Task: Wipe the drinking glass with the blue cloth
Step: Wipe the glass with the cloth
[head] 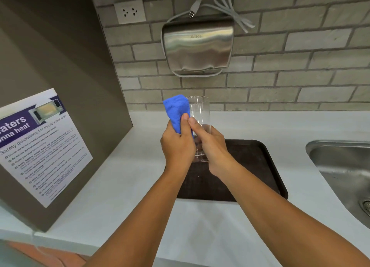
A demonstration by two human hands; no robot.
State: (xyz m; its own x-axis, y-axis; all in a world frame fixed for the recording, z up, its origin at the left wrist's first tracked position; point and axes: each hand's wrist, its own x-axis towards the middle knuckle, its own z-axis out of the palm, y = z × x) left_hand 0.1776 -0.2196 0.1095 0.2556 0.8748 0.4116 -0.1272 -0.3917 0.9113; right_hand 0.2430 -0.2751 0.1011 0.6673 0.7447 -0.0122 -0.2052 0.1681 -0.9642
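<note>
A clear drinking glass (200, 111) is held upright in the air above the tray, its rim at the top. My right hand (211, 146) grips its lower half, thumb on the near side. My left hand (177, 146) is closed on a blue cloth (177, 111), which is pressed against the left side of the glass up to the rim. The base of the glass shows between my two hands.
A dark brown tray (258, 166) lies on the white counter (120, 186) under my hands. A steel sink (344, 166) is at the right. A grey cabinet side with a microwave safety notice (44, 146) stands at the left. A steel hand dryer (197, 46) hangs on the brick wall.
</note>
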